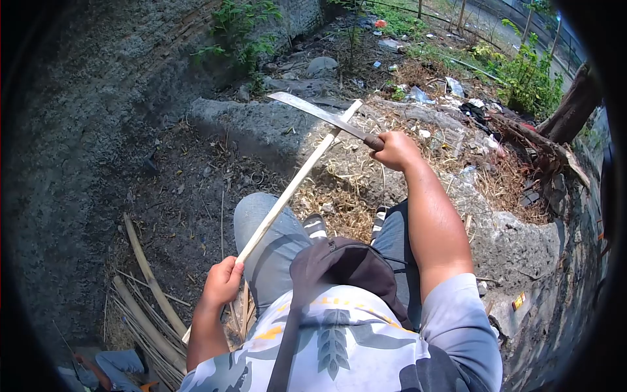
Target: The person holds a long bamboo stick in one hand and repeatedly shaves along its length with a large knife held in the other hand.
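My right hand (pixel 397 151) is closed round the dark handle of a long curved blade (pixel 313 110), which points to the upper left. The blade lies across a pale wooden strip (pixel 287 193) near its far end. My left hand (pixel 223 281) grips the lower part of this strip beside my left thigh. The strip slants from lower left to upper right, over my jeans and past my sandalled feet. A dark bag rests on my lap.
Long strips and split poles (pixel 153 281) lie at the lower left, near another person's legs (pixel 121 369). A rough wall (pixel 72 130) rises on the left. Dry shavings (pixel 346 196), rocks and litter cover the ground ahead; a tree trunk (pixel 575 104) leans at the right.
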{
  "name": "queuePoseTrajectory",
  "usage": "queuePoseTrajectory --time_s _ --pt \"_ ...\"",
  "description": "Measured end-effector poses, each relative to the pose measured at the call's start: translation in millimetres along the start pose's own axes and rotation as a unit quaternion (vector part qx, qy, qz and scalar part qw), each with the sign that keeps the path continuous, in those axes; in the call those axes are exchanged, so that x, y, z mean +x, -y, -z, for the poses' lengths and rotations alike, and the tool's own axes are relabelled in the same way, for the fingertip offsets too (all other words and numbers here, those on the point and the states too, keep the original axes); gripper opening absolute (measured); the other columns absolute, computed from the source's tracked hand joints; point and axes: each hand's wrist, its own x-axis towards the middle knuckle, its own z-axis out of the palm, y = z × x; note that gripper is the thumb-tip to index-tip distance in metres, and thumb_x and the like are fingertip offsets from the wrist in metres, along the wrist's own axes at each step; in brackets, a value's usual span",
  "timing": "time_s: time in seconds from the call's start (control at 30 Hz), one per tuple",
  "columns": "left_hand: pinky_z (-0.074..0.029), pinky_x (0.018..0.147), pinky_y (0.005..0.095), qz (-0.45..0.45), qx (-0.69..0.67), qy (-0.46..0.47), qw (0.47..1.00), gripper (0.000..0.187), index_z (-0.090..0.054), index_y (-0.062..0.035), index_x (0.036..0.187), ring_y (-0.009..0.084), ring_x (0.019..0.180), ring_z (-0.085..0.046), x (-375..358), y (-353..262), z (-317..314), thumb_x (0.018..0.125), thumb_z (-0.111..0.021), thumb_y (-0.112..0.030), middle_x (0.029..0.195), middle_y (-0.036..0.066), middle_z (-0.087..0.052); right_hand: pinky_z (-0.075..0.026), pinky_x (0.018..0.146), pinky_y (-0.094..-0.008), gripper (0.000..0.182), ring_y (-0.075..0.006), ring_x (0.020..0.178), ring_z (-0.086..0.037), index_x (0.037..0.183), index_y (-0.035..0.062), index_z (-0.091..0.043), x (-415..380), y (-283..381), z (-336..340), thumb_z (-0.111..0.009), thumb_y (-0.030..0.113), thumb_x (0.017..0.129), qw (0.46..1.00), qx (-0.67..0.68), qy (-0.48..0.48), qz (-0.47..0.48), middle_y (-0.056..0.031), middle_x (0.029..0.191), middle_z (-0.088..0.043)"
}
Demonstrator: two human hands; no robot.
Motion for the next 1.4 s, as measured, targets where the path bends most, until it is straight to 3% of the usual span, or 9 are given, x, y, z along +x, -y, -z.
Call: queuePoseTrajectory --time_s 0.17,0.27,0.4,0.57,0.87,1.0,1.03,1.13,1.4 --pt "-0.047 0.061 0.0397 -0.025 0.028 -0.034 0.999 0.026 -0.066 -0.0002 0.097 0.0263 0.061 -0.059 5 4 -7 0.104 -0.060 -0.024 0.070 0.017 -0.062 -0.057 0.087 -0.0468 0.024 -0.0351 0.098 -0.072 0.100 0.0158 -0.077 -19 41 1 -0.080 0.030 0.080 0.986 -0.032 0.062 0.151 -0.0131 0.098 -0.076" --pt "-0.049 0.062 0.0425 -0.021 0.069 -0.055 0.996 0.025 -0.065 -0.0009 0.096 0.0336 0.063 -0.062 2 -3 -4 0.104 -0.060 -0.024 0.072 0.020 -0.063 -0.057 0.086 -0.0471 0.023 -0.0345 0.097 -0.073 0.097 0.0157 -0.076 -20 45 0 -0.080 0.031 0.081 0.975 -0.110 0.027 0.192 -0.0126 0.094 -0.076" --pt "-0.049 0.062 0.0452 -0.018 0.052 -0.070 0.996 0.025 -0.065 -0.0017 0.094 0.0391 0.065 -0.064 -12 -16 5 0.104 -0.061 -0.024 0.073 0.021 -0.065 -0.057 0.086 -0.0471 0.028 -0.0338 0.098 -0.073 0.102 0.0170 -0.077 4 3 3 -0.079 0.040 0.086 0.999 0.030 0.010 0.027 -0.0133 0.099 -0.077" --pt "-0.049 0.061 0.0454 -0.047 0.087 -0.091 0.991 0.025 -0.064 -0.0020 0.092 0.0398 0.065 -0.064 -1 -10 4 0.104 -0.061 -0.024 0.072 0.020 -0.064 -0.057 0.088 -0.0479 0.030 -0.0351 0.102 -0.072 0.104 0.0166 -0.077 -13 15 9 -0.076 0.040 0.085 0.998 -0.052 -0.032 0.034 -0.0144 0.103 -0.076" --pt "-0.051 0.065 0.0512 -0.065 0.155 -0.113 0.979 0.023 -0.064 -0.0042 0.096 0.0445 0.073 -0.065 7 -20 -1 0.103 -0.061 -0.026 0.079 0.021 -0.067 -0.058 0.084 -0.0473 0.019 -0.0345 0.096 -0.073 0.096 0.0166 -0.076 -20 50 -12 -0.075 0.029 0.082 0.964 -0.145 0.012 0.222 -0.0139 0.096 -0.076" --pt "-0.050 0.063 0.0502 -0.053 0.164 -0.138 0.975 0.022 -0.065 -0.0042 0.096 0.0433 0.071 -0.065 -10 0 17 0.103 -0.060 -0.024 0.077 0.021 -0.066 -0.056 0.084 -0.0484 0.022 -0.0362 0.098 -0.072 0.102 0.0140 -0.075 -8 21 -7 -0.074 0.031 0.087 0.996 -0.041 -0.019 0.082 -0.0152 0.097 -0.076" --pt "-0.049 0.063 0.0495 -0.050 0.143 -0.140 0.978 0.022 -0.065 -0.0041 0.095 0.0427 0.070 -0.065 -15 2 22 0.104 -0.060 -0.024 0.077 0.021 -0.066 -0.056 0.078 -0.0473 0.030 -0.0374 0.088 -0.072 0.099 0.0108 -0.075 5 2 -12 -0.079 0.038 0.085 0.996 0.018 -0.071 0.055 -0.0165 0.091 -0.075" --pt "-0.048 0.061 0.0468 -0.035 0.109 -0.123 0.986 0.022 -0.065 -0.0026 0.094 0.0412 0.067 -0.064 -13 -9 23 0.104 -0.060 -0.022 0.073 0.021 -0.063 -0.054 0.077 -0.0439 0.039 -0.0304 0.086 -0.074 0.102 0.0098 -0.076 21 -32 -16 -0.084 0.041 0.080 0.993 0.119 0.000 -0.017 -0.0124 0.092 -0.077" --pt "-0.049 0.064 0.0501 -0.039 0.142 -0.094 0.985 0.024 -0.063 -0.0019 0.093 0.0442 0.070 -0.064 3 -3 9 0.103 -0.061 -0.023 0.076 0.023 -0.065 -0.056 0.091 -0.0461 0.042 -0.0353 0.102 -0.073 0.108 0.0114 -0.077 3 -6 -11 -0.080 0.042 0.080 0.998 0.005 0.044 -0.048 -0.0169 0.107 -0.077"
